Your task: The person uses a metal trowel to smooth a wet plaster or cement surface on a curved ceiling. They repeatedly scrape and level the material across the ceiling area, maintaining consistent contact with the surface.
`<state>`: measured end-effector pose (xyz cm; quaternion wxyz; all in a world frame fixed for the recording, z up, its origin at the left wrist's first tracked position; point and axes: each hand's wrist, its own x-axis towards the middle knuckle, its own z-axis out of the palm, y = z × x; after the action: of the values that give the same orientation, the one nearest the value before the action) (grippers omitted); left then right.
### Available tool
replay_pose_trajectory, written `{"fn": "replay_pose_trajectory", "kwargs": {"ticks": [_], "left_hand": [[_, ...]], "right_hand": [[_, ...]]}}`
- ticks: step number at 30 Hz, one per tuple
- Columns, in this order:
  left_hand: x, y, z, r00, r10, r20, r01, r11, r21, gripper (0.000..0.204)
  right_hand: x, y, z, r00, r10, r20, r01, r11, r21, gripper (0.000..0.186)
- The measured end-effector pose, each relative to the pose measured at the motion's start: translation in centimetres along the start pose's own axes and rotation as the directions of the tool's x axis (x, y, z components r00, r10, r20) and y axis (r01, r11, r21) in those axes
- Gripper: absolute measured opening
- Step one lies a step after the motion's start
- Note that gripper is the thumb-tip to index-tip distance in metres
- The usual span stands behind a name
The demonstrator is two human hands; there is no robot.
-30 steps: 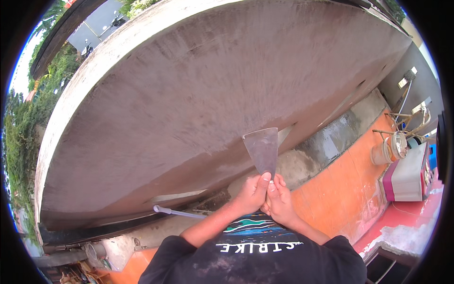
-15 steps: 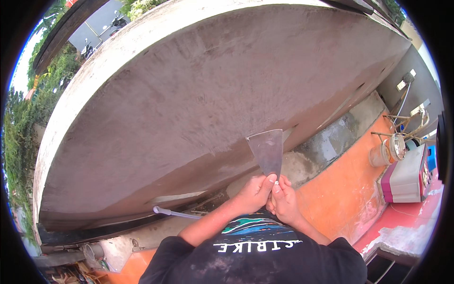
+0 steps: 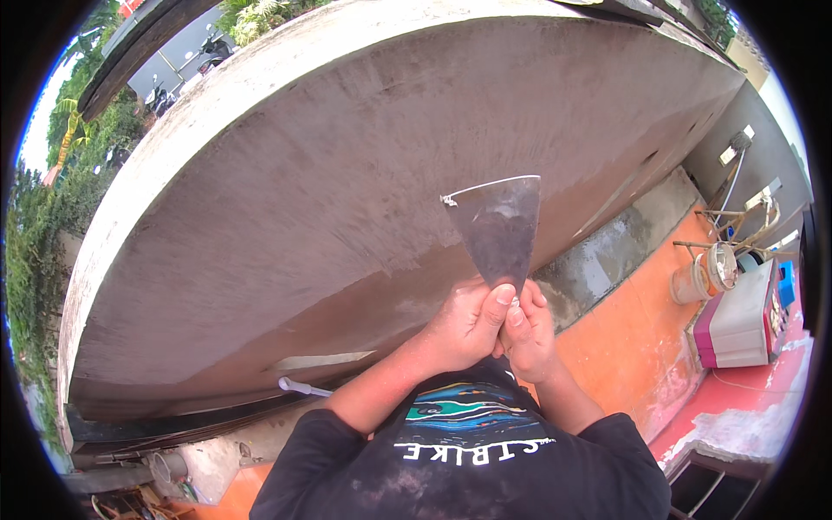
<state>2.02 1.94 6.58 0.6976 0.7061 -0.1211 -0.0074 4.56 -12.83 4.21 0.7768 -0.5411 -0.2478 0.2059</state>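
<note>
A wide triangular putty knife (image 3: 501, 227) points away from me, its broad edge turned toward the grey plastered wall (image 3: 347, 165). White residue clings to the blade's left corner. My left hand (image 3: 472, 322) is closed around the handle with the thumb laid near the base of the blade. Beside it, my right hand (image 3: 529, 334) is also closed on the handle, its thumb next to a small white lump. The fingers hide most of the handle. Whether the blade touches the wall I cannot tell.
An orange floor (image 3: 615, 347) and a wet grey strip (image 3: 598, 260) lie to the right. Farther right stand buckets (image 3: 702, 276) and a white-and-magenta box (image 3: 737, 321). A pale rod (image 3: 303, 386) lies left of my forearm. Pale coping (image 3: 173, 147) tops the curved wall.
Both hands and the putty knife have moved forward, away from my body. The blade now reaches higher against the wall and appears larger. Both hands keep their grip.
</note>
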Motion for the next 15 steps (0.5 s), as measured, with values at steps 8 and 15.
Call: {"fn": "replay_pose_trajectory", "kwargs": {"ticks": [8,15], "left_hand": [[-3.1,-5.5,2.0,0.946,-0.318,-0.058,0.299,0.930,-0.213,0.051],[-0.2,-2.2,0.3,0.987,0.061,-0.150,-0.067,0.997,-0.034,0.055]], "right_hand": [[-3.2,4.8,-0.4,0.956,0.289,-0.052,-0.290,0.957,-0.017,0.036],[0.2,2.5,0.9,0.994,0.042,-0.100,-0.038,0.998,0.049,0.036]]}}
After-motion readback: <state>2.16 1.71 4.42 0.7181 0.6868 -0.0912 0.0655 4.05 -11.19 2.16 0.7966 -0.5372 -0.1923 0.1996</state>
